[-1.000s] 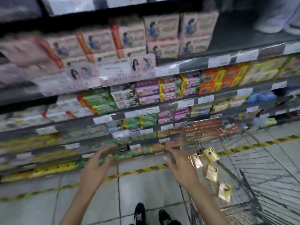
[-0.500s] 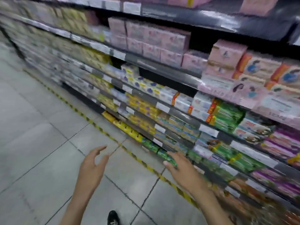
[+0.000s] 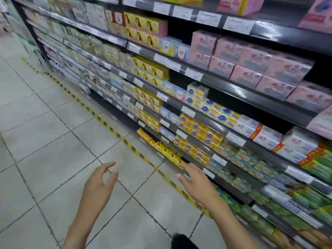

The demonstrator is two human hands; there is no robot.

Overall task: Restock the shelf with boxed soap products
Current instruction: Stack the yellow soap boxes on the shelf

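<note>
The left grip [image 3: 100,184] and right grip [image 3: 197,186] are spread, empty. The yellow soap boxes [image 3: 166,150] are judged light, stiff and slick, best taken across the long sides.

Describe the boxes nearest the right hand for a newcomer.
Take the dark shelving unit and drop to its lowest shelf. By the fingertips of the right hand runs a row of yellow boxes printed with a dark-haired figure; packs farther right are green.

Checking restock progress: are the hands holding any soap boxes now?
Empty. Left hand and right hand hover with fingers loose, gripping nothing.
</note>
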